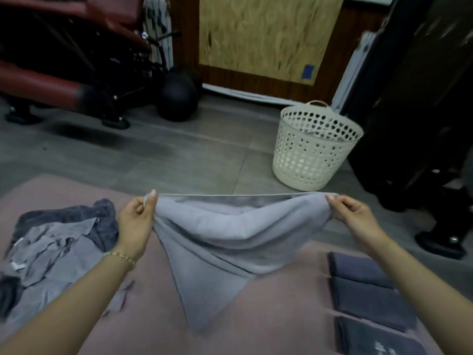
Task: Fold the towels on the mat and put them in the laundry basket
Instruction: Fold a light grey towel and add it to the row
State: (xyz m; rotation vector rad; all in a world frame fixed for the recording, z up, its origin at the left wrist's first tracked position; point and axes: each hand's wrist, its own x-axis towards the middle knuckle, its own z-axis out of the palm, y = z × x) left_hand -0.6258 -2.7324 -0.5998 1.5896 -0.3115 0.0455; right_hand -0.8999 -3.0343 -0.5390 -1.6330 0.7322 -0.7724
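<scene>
A light grey towel [225,242] hangs stretched between my hands above the pink mat [281,303]. My left hand [137,221] pinches its upper left corner, and my right hand [353,213] pinches the upper right corner. The towel sags in the middle and its lower end trails on the mat. A heap of unfolded grey towels [56,242] lies on the mat's left side. Three folded dark grey towels [368,295] lie in a row on the mat's right side. The cream laundry basket [314,149] stands on the floor beyond the mat, at the right, with cloth showing inside.
Grey tiled floor [179,155] lies between mat and basket. A red and black chair base [64,80] and a black ball [176,98] stand at the back left. Dark furniture [414,111] stands right of the basket.
</scene>
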